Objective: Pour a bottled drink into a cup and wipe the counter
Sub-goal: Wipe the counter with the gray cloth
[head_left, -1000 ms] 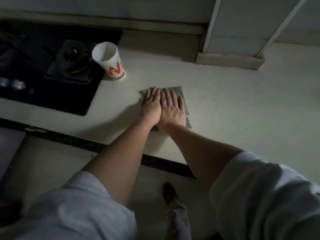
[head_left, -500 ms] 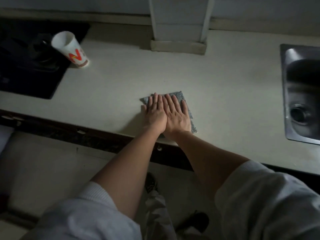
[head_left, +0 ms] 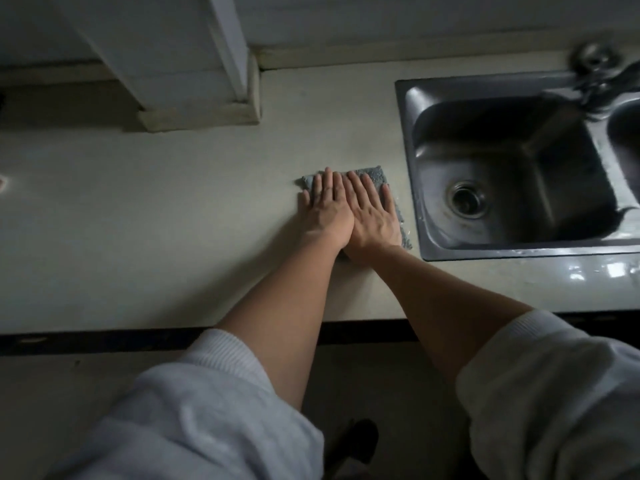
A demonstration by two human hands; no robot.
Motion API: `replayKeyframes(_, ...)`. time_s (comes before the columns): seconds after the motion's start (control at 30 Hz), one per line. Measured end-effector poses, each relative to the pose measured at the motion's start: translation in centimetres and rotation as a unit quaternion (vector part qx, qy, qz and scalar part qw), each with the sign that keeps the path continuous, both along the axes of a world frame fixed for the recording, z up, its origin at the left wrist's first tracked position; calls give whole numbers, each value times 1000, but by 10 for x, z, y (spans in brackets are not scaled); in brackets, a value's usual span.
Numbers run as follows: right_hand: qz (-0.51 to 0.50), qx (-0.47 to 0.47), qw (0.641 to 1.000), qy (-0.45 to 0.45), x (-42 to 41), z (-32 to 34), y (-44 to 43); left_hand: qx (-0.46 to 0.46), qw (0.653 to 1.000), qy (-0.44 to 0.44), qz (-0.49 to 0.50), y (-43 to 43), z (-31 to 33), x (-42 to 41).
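Dim kitchen — steel sink set rightward.

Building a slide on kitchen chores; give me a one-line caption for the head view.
Left hand and right hand press a grey cloth flat on the counter beside the sink.

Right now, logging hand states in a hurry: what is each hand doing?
Left hand: open, flat on the grey textured cloth.
Right hand: open, flat on the same cloth.

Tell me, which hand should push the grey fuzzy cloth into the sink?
Probably the right hand. It lies flat on the grey fuzzy cloth, nearer the steel sink.
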State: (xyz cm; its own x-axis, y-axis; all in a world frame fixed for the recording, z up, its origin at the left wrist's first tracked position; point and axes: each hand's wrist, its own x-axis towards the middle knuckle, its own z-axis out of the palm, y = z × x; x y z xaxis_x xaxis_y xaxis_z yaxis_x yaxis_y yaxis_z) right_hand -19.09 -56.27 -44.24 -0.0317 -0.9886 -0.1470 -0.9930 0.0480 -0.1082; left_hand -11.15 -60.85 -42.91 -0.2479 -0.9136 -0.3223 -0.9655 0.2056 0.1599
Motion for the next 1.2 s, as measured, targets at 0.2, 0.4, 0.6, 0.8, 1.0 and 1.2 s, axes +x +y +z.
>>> replayKeyframes(0.2, -54, -8, 999, 6, -48, -8, -5, 2, 998, -6, -61, -9, 2, -53)
replayKeyframes(0.4, -49, 3, 999, 8, -41, -2, -3, 2, 997, -23, -76, -5, 12, -43)
replayKeyframes(0.6, 23, 20, 999, -27, 25, 4, 8, -9, 997, -69, -19, 18, 14, 25)
replayKeyframes(0.8, 105, 13, 993, -46, 67, 7, -44, 9, 996, -81, 35, -29, 15, 69)
replayKeyframes(1.0, 39, 11, 999, -33, 37, 4, -120, -4, 998, -69, -2, -119, -3, 40)
replayKeyframes(1.2, -34, 10, 999, -22, -9, 0, -151, -5, 996, -60, -65, -157, 4, -15)
